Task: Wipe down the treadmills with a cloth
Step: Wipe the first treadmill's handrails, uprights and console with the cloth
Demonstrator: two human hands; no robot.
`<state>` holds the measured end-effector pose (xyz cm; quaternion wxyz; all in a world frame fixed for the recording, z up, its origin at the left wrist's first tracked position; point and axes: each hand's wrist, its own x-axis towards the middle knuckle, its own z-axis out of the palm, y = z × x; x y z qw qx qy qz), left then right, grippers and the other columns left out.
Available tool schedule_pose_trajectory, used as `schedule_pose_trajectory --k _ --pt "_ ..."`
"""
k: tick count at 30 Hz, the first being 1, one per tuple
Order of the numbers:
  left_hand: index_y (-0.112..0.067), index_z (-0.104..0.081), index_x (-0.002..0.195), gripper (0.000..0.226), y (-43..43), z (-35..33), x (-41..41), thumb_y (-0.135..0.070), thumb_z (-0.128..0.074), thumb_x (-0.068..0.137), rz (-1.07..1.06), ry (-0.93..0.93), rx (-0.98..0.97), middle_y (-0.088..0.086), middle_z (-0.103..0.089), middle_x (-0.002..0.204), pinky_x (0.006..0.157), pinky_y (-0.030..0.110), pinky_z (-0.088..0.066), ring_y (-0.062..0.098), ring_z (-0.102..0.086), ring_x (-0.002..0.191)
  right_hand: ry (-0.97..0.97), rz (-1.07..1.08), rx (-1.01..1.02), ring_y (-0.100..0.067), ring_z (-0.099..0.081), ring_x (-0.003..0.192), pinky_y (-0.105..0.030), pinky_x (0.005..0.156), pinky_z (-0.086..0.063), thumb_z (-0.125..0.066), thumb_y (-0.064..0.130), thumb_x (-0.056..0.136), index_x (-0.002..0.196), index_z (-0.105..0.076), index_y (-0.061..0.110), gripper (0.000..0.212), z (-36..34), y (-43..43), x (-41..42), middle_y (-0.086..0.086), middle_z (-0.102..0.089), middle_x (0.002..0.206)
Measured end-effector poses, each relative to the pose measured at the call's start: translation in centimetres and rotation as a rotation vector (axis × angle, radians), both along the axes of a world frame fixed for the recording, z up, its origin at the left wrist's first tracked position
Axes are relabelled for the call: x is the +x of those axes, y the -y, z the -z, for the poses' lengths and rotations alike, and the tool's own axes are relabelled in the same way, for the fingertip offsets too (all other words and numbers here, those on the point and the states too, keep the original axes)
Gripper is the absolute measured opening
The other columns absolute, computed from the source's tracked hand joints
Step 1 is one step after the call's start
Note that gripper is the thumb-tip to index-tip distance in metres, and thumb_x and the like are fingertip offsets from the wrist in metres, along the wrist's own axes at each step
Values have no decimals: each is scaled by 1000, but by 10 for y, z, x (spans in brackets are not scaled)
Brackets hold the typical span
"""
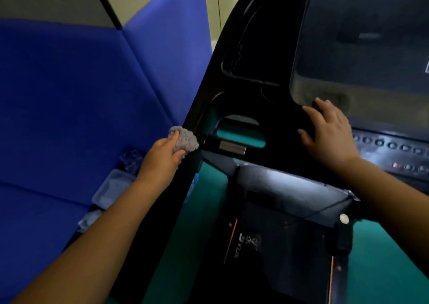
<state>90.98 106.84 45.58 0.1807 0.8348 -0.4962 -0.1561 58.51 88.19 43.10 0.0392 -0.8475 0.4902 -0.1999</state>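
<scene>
My left hand (162,159) is curled around a bunched grey cloth (185,139), thumb on top and fingers underneath, and the cloth is pressed against the outer left edge of the treadmill (255,48), right where the black side frame meets the handlebar. Just beside the cloth, on the handlebar, sits a small silver grip plate (232,147).

My right hand (329,136) lies flat on the console with its fingers straight and spread, holding nothing. The fingertips reach the lower left corner of the dark, dusty-looking screen (362,48). A row of round buttons (392,144) runs off to the right of that hand, along the bottom of the console.

Below my arms I can see the motor hood (290,183) catching a patch of light, and under it the dark deck (285,241) with a white logo and an orange stripe. The green floor (199,211) shows on both sides of the machine.

To my left stand blue padded panels (69,94). At their foot, close to my left forearm, lie a clear plastic tray (111,187) and some other clear pieces too blurred to make out.
</scene>
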Motion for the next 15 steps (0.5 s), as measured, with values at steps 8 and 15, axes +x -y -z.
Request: schedule_pose_trajectory --k 8,15 --pt "-20 -29 149 58 -69 1 -10 -27 -53 97 -12 3 85 14 -38 145 99 28 -31 30 -42 125 346 82 299 -26 -51 117 -20 99 -33 -61 10 86 117 -62 10 31 1 -131 0 -13 -54 123" --pt "-27 -37 146 54 -91 -1 -1 -28 -55 95 -5 -60 81 12 -46 141 100 32 -36 30 -46 124 559 -6 668 -5 -62 89 -4 74 -43 -58 6 89 102 -60 27 24 -18 -238 50 3 -65 106"
